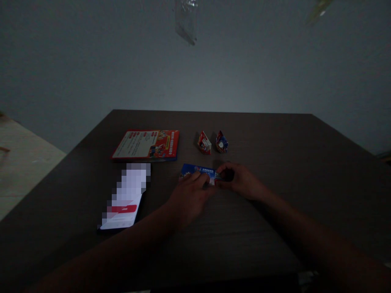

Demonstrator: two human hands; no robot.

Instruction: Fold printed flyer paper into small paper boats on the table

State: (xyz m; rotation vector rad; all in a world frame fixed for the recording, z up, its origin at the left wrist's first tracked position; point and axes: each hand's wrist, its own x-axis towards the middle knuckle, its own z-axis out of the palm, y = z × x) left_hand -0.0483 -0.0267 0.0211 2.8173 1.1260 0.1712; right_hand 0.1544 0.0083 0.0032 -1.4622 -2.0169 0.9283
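A small blue printed paper strip (195,170) lies on the dark wooden table (275,146) in front of me. My left hand (189,195) presses its fingertips down on the strip's near edge. My right hand (241,179) pinches the strip's right end, fingers curled. Beyond the hands stand two small folded paper shapes, a red one (204,143) and a blue one (221,142).
A red and white printed booklet (146,145) lies flat at the back left. A phone with a lit screen (126,197) rests left of my left hand. A grey wall rises behind the table. The room is dim.
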